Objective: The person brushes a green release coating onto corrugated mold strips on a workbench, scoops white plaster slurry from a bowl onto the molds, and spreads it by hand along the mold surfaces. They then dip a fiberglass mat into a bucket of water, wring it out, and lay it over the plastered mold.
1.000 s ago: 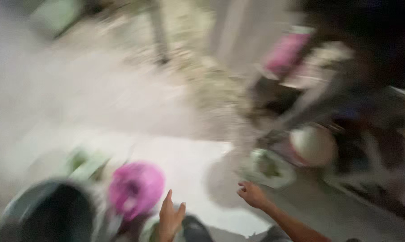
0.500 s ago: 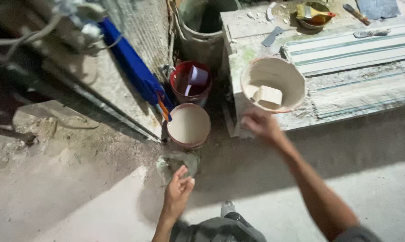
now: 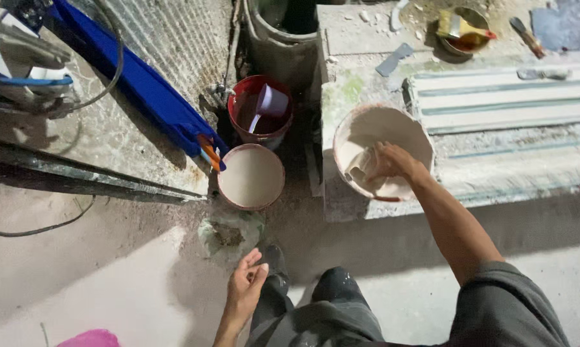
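My right hand reaches into a plaster-coated bowl that sits on the edge of a low concrete slab. Its fingers close on a pale flat scraper lying in the wet white mix. My left hand hangs free over the floor, palm up, fingers loosely apart, holding nothing. It is nearest a greenish stain on the ground. My dark shoes show just below.
A bucket of white liquid and a red bucket with a scoop stand on the floor left of the slab. A blue plastic trough leans on a mesh panel. Moulding strips, a small bowl and a brush lie on the slab.
The camera swung from a blurred view of the floor to this work spot. My right hand moved from above the bowl's rim down into it and took hold of the scraper.
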